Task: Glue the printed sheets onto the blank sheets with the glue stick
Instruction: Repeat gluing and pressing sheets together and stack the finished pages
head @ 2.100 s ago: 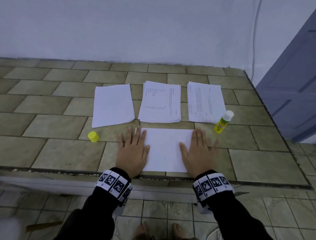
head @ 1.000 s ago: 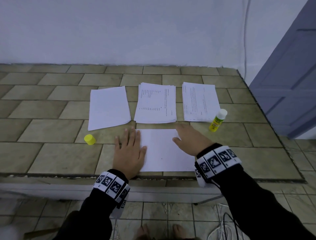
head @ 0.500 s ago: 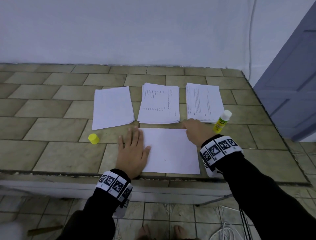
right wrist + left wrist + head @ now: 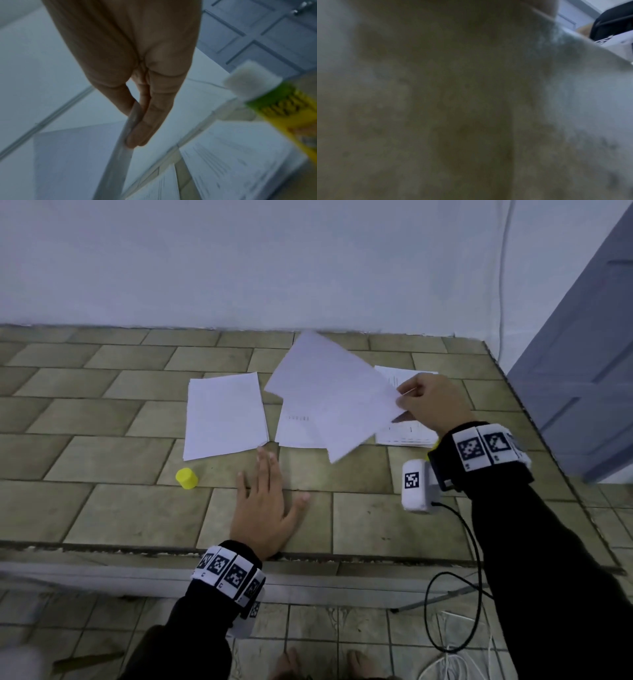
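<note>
White paper, one sheet [image 4: 332, 395], is up off the tiled counter [image 4: 102, 508] in your right hand [image 4: 433, 405]. Thumb and fingers [image 4: 150, 115] pinch it at its right edge; the wrist view shows the edge caught between thumb and forefinger. The sheet hangs tilted over the middle stack of printed sheets [image 4: 294, 429] and hides most of it. Its upper face shows blank; what is on the other face cannot be told.

Your left hand [image 4: 265, 508] lies flat on bare tile near the front edge, fingers straight and together, thumb spread, holding nothing. Its wrist view is dark and blurred.

The blank stack [image 4: 224, 416] lies left of the middle stack, square and apart from your left fingertips. A second printed stack [image 4: 404, 436] lies at the right, partly under your right hand.

The glue stick [image 4: 274, 108] shows only in the right wrist view, uncapped, standing just beside the right printed stack. The yellow cap [image 4: 186, 478] sits alone on the tile, below the blank stack and left of your left hand
</note>
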Demonstrator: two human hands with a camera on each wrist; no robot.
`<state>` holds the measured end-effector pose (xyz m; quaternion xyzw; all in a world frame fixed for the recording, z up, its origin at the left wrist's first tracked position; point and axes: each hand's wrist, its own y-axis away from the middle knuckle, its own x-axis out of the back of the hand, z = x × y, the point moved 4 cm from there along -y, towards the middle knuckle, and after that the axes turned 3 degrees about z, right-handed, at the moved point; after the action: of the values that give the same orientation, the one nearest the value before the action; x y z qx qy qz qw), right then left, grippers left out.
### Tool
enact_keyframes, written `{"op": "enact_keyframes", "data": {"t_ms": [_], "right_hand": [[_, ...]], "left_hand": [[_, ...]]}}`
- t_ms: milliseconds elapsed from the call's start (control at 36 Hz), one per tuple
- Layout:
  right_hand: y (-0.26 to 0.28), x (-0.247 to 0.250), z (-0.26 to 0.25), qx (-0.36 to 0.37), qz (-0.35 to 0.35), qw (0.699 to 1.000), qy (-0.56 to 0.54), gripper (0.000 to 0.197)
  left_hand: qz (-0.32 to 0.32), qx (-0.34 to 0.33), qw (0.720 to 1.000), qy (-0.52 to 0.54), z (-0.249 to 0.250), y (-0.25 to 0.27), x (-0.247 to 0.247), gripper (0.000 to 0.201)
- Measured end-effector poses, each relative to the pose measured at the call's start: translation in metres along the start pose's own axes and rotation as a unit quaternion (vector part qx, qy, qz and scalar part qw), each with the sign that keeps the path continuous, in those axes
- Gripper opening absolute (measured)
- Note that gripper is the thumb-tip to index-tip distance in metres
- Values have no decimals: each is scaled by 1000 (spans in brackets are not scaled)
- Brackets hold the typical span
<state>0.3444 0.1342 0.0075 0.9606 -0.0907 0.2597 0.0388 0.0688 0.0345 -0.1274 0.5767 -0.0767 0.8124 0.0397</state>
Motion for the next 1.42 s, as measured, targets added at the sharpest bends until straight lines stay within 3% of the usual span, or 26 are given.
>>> {"op": "enact_keyframes", "data": {"t_ms": [111, 278, 444, 944, 1083, 1222, 1333, 1417], "right_hand": [[-10, -22, 11, -73, 15, 991, -115, 23], [-20, -58, 23, -98, -22, 989, -112, 20], [-26, -79, 29, -66, -57, 995, 39, 15], [-22, -108, 29, 24, -77, 962, 259, 19], [-14, -100, 25, 40, -52, 969, 240, 16], [12, -64, 3, 137, 28, 982, 128, 18], [39, -26, -6, 231, 141, 956, 112, 20], [49, -3, 1, 250, 204, 936, 143, 22]], "left_hand": [[-7, 1, 1000, -12, 1, 0, 1, 103], [-15, -2, 999, -29, 3, -1, 3, 107], [-15, -5, 999, -33, 3, 0, 5, 107], [-9, -1, 999, -48, 2, -3, 6, 103], [9, -4, 1000, -18, 0, -1, 7, 94], [68, 6, 983, 168, -6, 1, 16, 76], [110, 25, 961, 254, -12, -2, 28, 66], [147, 38, 951, 269, -10, -7, 52, 58]]}}
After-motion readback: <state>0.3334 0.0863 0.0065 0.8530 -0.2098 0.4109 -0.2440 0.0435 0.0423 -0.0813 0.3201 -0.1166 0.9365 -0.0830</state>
